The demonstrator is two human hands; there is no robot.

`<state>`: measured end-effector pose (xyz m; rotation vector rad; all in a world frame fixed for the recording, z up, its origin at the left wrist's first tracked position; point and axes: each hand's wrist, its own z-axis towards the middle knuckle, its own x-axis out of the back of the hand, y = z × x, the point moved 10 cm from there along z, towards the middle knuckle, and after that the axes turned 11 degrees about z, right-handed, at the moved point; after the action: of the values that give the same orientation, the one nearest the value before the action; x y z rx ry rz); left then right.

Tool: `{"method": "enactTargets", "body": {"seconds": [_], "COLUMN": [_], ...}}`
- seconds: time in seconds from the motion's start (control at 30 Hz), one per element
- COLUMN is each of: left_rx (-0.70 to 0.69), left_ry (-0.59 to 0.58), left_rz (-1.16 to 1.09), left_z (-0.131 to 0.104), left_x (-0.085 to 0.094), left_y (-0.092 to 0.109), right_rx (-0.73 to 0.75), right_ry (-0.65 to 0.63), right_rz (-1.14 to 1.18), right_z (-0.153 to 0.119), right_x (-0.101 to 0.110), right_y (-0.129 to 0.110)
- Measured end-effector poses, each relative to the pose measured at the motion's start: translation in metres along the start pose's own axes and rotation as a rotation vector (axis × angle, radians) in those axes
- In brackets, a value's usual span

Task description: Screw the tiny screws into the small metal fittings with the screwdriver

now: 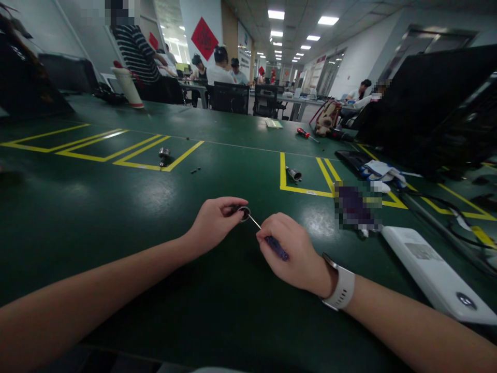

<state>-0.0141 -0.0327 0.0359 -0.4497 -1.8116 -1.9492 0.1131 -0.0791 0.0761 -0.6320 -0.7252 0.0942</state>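
Note:
My left hand (217, 217) pinches a small round metal part (244, 213), its ring-shaped open end turned towards my right hand. In my right hand (287, 248) is a screwdriver (276, 247) with a dark purple handle. Its thin shaft points up and left, and the tip reaches the opening of the metal part; how deep it goes I cannot tell. Fingers hide the rest of the part. Farther off, a similar metal part (164, 155) stands by a yellow tape line on the left, and another metal part (294, 174) lies inside a taped box on the right.
The green table (128, 228) carries yellow tape outlines. Tiny dark pieces (195, 170) lie beyond my left hand. At right are a red-handled screwdriver (307, 135), a white power bank (435, 272), cables and a cloth (382, 172). A cup (130, 87) stands far left; people sit behind.

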Motion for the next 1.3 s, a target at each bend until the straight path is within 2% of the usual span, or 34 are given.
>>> {"method": "enactTargets", "body": {"seconds": [0.53, 0.97, 1.1, 1.3], "left_rx": [0.05, 0.063, 0.013, -0.129], "left_ry": [0.018, 0.021, 0.031, -0.017], "left_rz": [-0.095, -0.084, -0.036, 0.081], "left_z": [0.001, 0.003, 0.009, 0.008], "left_x": [0.001, 0.003, 0.004, -0.01], "left_y": [-0.007, -0.007, -0.013, -0.015], "right_rx": [0.094, 0.067, 0.131, -0.013], "right_ry": [-0.049, -0.069, 0.007, -0.001], "right_rz": [-0.127, -0.096, -0.062, -0.101], "right_z": [-0.001, -0.002, -0.003, 0.003], "right_x": [-0.008, -0.008, 0.001, -0.004], "right_y": [-0.008, -0.006, -0.011, 0.01]}}
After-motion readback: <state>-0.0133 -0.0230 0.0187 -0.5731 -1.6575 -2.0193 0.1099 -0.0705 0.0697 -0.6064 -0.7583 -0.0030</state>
